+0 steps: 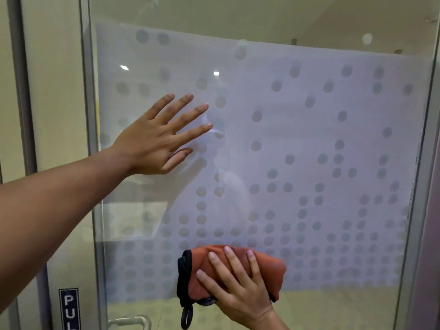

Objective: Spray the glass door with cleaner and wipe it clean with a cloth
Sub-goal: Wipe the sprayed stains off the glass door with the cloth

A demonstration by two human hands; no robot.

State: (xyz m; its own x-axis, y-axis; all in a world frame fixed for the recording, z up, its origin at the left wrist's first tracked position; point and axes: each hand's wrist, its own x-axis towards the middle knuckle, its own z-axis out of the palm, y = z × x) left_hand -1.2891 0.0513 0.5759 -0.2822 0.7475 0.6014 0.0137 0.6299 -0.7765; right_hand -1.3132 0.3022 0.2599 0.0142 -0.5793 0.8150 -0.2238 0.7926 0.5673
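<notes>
A big glass door fills most of the view. Most of it is covered by a milky white film with rows of round grey dots, and the dots crowd closer together near the bottom. Above the film the glass is see-through, and a pale ceiling shows behind it. The left hand lies flat on the glass on the left side, about halfway up. Its fingers are straight and spread wide, and it holds nothing. The bare arm reaches in from the low left corner. The right hand is low down, near the middle of the door. It presses an orange cloth flat against the glass with its fingers straight and laid over the top. The cloth is folded into a thick pad, so it looks bunched. It has a black edge, and a small black loop hangs down from its left corner. The cloth sits right at the bottom edge of the white film. A grey metal frame runs up the left side of the door. At the bottom left there is a dark blue sign with white letters that read PUL, and just to its right is a silver door handle.
</notes>
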